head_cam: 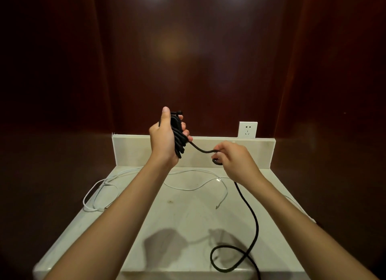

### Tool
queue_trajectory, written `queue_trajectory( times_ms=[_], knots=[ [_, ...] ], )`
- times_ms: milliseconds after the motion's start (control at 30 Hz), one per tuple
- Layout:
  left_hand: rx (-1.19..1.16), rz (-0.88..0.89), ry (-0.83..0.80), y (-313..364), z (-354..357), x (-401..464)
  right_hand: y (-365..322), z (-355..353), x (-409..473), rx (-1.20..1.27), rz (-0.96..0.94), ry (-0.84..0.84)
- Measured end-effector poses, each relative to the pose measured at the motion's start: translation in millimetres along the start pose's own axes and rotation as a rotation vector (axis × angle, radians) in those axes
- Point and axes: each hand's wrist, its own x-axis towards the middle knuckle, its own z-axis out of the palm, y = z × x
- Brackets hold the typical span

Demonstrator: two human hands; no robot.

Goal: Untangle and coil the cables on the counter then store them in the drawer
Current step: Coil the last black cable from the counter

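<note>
Left hand (165, 136) raised over the far edge of the counter (183, 213), fingers wrapped round a bundle of black cable (177, 136) coils. Right hand (234, 161) pinches the free run just beside it; tail drops to a loop at the near edge.

Risk: tail runs off the near edge, its weight could drag coils loose.

White cables (100, 193) sprawl at the far-left corner, possibly still knotted; arm covers part. Drawer not in view.

one black cable (248, 208), one white cable (188, 189), one wall socket (247, 129), two hands, left (165, 137), right (236, 160)
</note>
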Motion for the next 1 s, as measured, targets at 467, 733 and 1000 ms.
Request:
queue_trajectory(
  times_ms=[467,733,1000],
  knots=[
    [0.003,-0.014,0.085,4.3,-10.8,11.9,-15.1,-13.1,-12.3,1.026,0.429,-0.466],
    [0.189,0.181,0.285,6.5,-14.2,20.3,-18.9,-15.5,-15.8,0.805,0.274,-0.458],
    [0.133,0.173,0.295,11.8,-25.1,23.2,-2.2,-15.4,-9.6,0.69,0.344,-0.26]
  ],
)
